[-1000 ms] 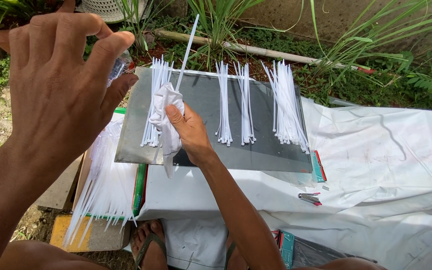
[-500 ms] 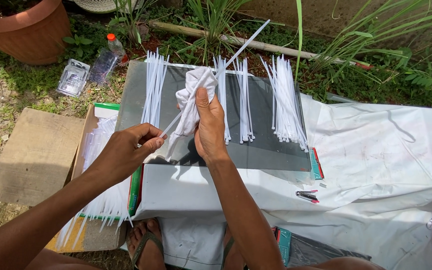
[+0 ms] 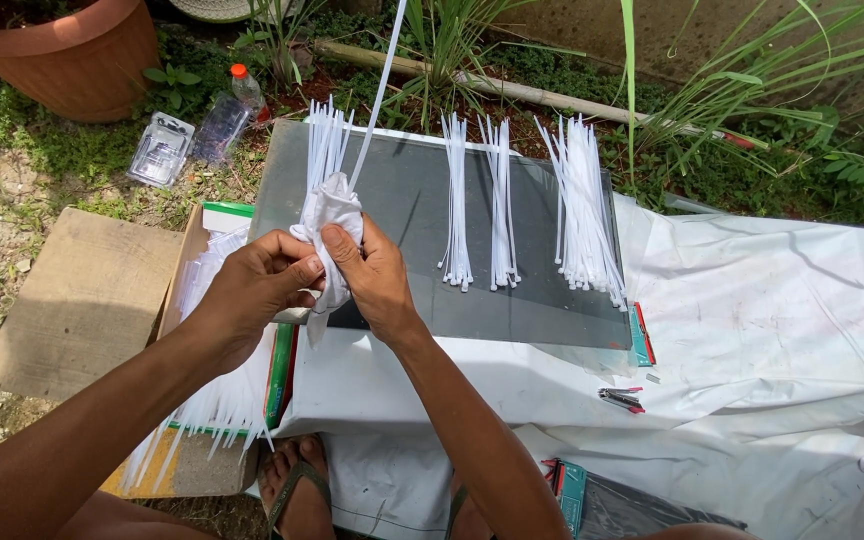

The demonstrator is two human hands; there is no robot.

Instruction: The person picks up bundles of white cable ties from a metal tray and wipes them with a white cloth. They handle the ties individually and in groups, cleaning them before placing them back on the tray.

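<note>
My left hand (image 3: 252, 290) and my right hand (image 3: 372, 280) both grip a crumpled white cloth (image 3: 330, 212) in front of me. A long white strip (image 3: 377, 95) rises out of the cloth, up and past the top of the view. The hands hover over the near left corner of a dark grey board (image 3: 407, 200). On the board lie bundles of white cable ties: one behind the cloth (image 3: 324, 135), two thin ones in the middle (image 3: 477, 200), and a thicker one on the right (image 3: 584, 210).
A cardboard box (image 3: 187, 260) full of white ties stands left of the board, on a cardboard sheet (image 3: 82, 300). White sheeting (image 3: 772, 340) covers the right side, with a small clip (image 3: 620, 400) on it. A terracotta pot (image 3: 72, 50), a plastic bottle (image 3: 230, 115) and plants lie beyond. My sandalled feet (image 3: 292, 485) show below.
My left hand dropped from close to the camera and joined the right hand on the cloth. The strip now points more steeply upward.
</note>
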